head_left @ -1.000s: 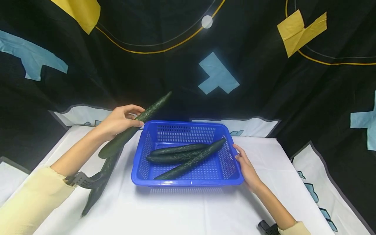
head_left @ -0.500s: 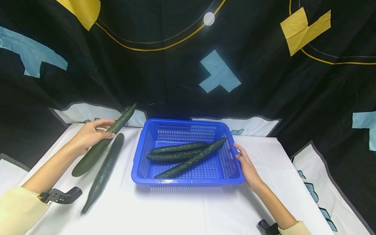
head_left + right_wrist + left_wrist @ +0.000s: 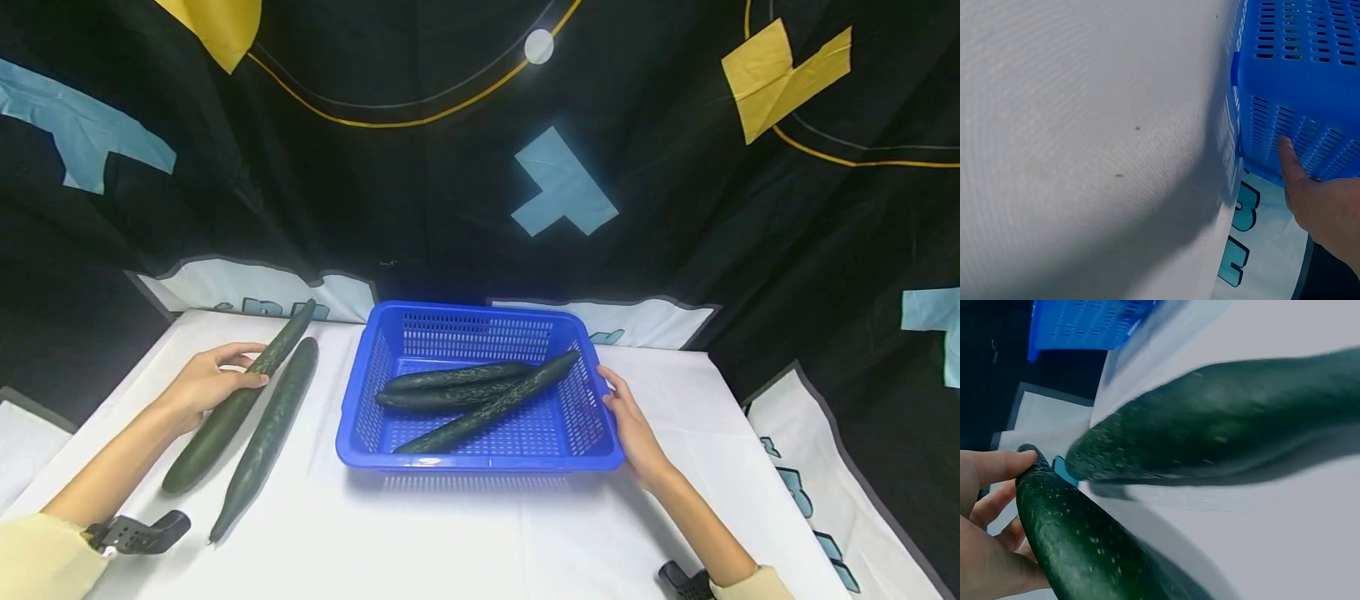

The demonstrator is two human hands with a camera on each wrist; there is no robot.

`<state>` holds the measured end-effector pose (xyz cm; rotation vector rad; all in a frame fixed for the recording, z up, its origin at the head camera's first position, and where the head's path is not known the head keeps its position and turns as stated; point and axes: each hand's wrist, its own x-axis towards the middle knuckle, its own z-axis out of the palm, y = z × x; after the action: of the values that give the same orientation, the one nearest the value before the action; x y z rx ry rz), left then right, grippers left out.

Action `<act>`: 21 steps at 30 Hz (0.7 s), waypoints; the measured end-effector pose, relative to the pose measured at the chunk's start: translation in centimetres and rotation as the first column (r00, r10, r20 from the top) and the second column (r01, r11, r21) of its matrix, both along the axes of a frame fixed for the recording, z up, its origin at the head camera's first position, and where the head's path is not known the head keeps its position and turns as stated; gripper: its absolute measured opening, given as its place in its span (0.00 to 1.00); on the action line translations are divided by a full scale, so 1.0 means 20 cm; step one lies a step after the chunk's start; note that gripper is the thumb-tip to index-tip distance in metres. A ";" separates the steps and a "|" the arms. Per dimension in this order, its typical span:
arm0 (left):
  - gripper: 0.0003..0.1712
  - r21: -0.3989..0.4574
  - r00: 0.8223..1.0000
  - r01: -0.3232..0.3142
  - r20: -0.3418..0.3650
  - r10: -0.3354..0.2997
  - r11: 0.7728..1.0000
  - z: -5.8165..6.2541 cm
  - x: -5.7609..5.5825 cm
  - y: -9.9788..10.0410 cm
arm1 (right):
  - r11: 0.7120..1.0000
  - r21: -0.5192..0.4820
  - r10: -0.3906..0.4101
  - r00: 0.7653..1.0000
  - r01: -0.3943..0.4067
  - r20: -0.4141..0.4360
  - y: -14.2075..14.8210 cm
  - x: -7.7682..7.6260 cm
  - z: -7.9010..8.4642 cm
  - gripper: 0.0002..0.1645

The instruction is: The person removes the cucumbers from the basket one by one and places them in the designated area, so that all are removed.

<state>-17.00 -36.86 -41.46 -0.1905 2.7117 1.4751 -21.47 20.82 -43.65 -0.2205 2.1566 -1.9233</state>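
My left hand (image 3: 201,390) holds a long dark green cucumber (image 3: 210,442) low over the left of the table, thumb on one side and fingers on the other. Alongside it lies a second cucumber (image 3: 266,437), slightly to the right. In the left wrist view the held cucumber (image 3: 1094,540) is close up, with the lying cucumber (image 3: 1222,419) beyond it. A blue perforated basket (image 3: 480,463) stands mid-table with 3 cucumbers (image 3: 491,414) inside. My right hand (image 3: 633,433) touches its right side; in the right wrist view one straight digit rests against the outer wall (image 3: 1297,81).
A white cloth (image 3: 450,533) covers the table. Behind it hangs a black curtain (image 3: 360,192) with yellow and blue patches. The table's left and right edges slope down past both forearms.
The left hand has carried its cucumber left and down, from beside the basket's rim to next to the lying cucumber. The right hand stays at the basket.
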 end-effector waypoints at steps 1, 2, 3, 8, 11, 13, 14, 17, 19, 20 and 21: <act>0.39 0.008 1.000 -0.005 0.003 0.005 1.000 -0.01 0.01 0.00 | 1.000 -0.003 0.001 1.000 -0.001 0.001 0.00 0.00 0.00 0.31; 0.39 0.014 1.000 -0.009 0.006 0.009 1.000 -0.03 0.01 -0.01 | 1.000 -0.006 0.003 1.000 -0.003 0.002 0.00 0.00 0.00 0.31; 0.39 0.017 1.000 -0.015 0.009 0.014 1.000 -0.04 0.02 -0.01 | 1.000 -0.005 0.004 1.000 -0.004 0.002 0.00 0.00 0.00 0.31; 0.39 -0.016 0.999 -0.029 0.026 0.029 0.999 -0.09 0.05 -0.04 | 1.000 -0.006 0.003 1.000 -0.003 0.008 0.00 0.01 0.01 0.31; 0.40 -0.038 0.999 -0.029 0.036 0.030 0.999 -0.11 0.07 -0.04 | 1.000 -0.012 0.000 1.000 0.000 0.010 0.00 0.01 0.01 0.31; 0.40 -0.042 0.999 -0.030 0.042 0.032 0.999 -0.12 0.07 -0.05 | 1.000 -0.018 -0.002 1.000 0.002 0.013 0.00 0.01 0.01 0.31; 0.40 -0.041 0.998 -0.032 0.045 0.034 0.999 -0.13 0.08 -0.05 | 1.000 -0.019 -0.003 1.000 0.003 0.015 0.00 0.01 0.01 0.31; 0.40 -0.058 0.998 -0.036 0.056 0.039 0.998 -0.14 0.08 -0.05 | 1.000 -0.020 0.000 1.000 0.001 0.017 0.00 0.01 0.01 0.32; 0.40 -0.069 0.998 -0.035 0.058 0.040 0.997 -0.14 0.08 -0.04 | 1.000 -0.017 0.004 1.000 -0.003 0.015 0.00 0.01 0.01 0.32; 0.40 -0.078 0.998 -0.034 0.058 0.039 0.996 -0.15 0.08 -0.04 | 1.000 -0.015 0.005 1.000 -0.004 0.013 0.00 0.01 0.01 0.32; 0.41 -0.085 0.998 -0.032 0.057 0.037 0.996 -0.15 0.08 -0.04 | 1.000 -0.014 0.007 1.000 -0.007 0.011 0.00 0.01 0.01 0.32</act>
<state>-15.47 -37.69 -44.43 -0.2805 2.7393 1.3428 -21.36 20.78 -43.49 -0.2185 2.1330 -1.9320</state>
